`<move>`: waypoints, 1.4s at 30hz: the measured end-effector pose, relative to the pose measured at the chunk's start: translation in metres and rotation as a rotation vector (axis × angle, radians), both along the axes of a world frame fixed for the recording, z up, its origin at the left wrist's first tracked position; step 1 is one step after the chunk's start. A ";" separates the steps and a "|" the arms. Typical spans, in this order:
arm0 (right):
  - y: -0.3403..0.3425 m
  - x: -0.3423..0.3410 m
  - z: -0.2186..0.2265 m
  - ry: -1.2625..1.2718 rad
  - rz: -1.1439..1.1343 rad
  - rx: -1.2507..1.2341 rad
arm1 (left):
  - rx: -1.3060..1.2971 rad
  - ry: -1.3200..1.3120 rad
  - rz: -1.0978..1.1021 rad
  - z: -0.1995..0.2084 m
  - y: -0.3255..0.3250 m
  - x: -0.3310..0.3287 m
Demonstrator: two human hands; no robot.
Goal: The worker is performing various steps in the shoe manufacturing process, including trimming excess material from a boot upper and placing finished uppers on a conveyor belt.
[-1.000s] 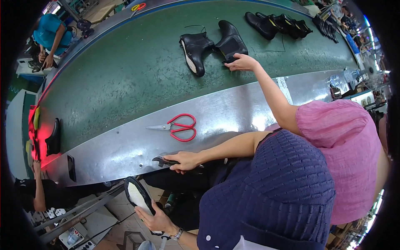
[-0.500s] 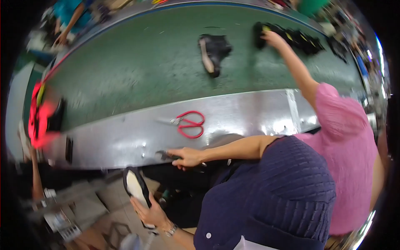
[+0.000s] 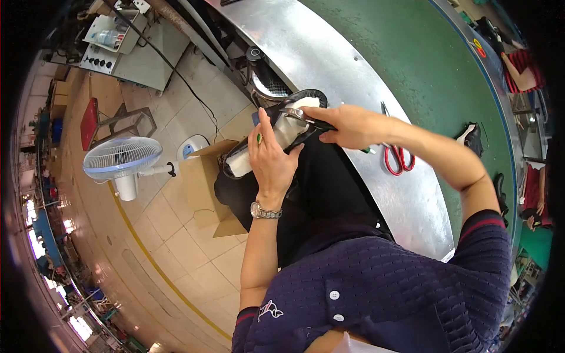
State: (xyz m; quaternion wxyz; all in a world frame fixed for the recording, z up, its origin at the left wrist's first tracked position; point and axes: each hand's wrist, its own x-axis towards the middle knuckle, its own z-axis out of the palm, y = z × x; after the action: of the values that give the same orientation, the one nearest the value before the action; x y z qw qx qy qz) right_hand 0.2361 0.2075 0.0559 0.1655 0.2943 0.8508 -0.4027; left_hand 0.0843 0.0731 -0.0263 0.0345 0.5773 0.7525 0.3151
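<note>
You have the shoe [image 3: 288, 132] out in front of you, at the left side of the counter and above your dark trousers [image 3: 329, 191]. Pale face up, black edge around it, lying slanted: one end far right, the other near left. Your left hand [image 3: 273, 157] is on its near side, a watch [image 3: 266, 210] on the wrist and a green ring [image 3: 259, 139] on a finger. Left grip: has hold of the shoe, fingers fairly straight, thumb set apart. Your right hand [image 3: 348, 126] comes in from the right. Right grip: closed around the dark handles of the pincers [image 3: 301, 115]; their metal head is against the pale face, near the shoe's far right end. Can't tell how wide the pincers stand.

Metal counter [image 3: 329, 35] runs along your right, red-handled scissors [image 3: 402, 159] on it, just right of your right forearm, blades pointing far. Further right, the green counter [image 3: 406, 47] with a second shoe [image 3: 472, 140] on it, pale part showing. At far right, another person in red and black stripes [image 3: 522, 70].

On your left: a fan [image 3: 122, 157], a cardboard box [image 3: 203, 182] beside your legs, a red-topped stool [image 3: 89, 125] farther off, all over the tiled floor [image 3: 168, 232].
</note>
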 end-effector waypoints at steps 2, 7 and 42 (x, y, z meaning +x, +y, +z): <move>0.010 -0.006 -0.005 0.029 0.046 0.018 | -0.056 -0.048 -0.028 0.001 0.002 0.005; -0.012 -0.003 -0.026 0.123 -0.043 0.041 | -0.043 0.039 -0.022 -0.007 0.004 0.002; 0.003 -0.018 -0.016 0.309 -0.343 0.252 | 0.064 0.345 -0.061 -0.027 0.003 0.002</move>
State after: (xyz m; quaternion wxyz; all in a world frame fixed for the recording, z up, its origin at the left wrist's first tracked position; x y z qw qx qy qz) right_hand 0.2180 0.2110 0.0399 -0.0751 0.3875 0.8471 -0.3558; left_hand 0.0864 0.0765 -0.0538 -0.1037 0.6461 0.7191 0.2339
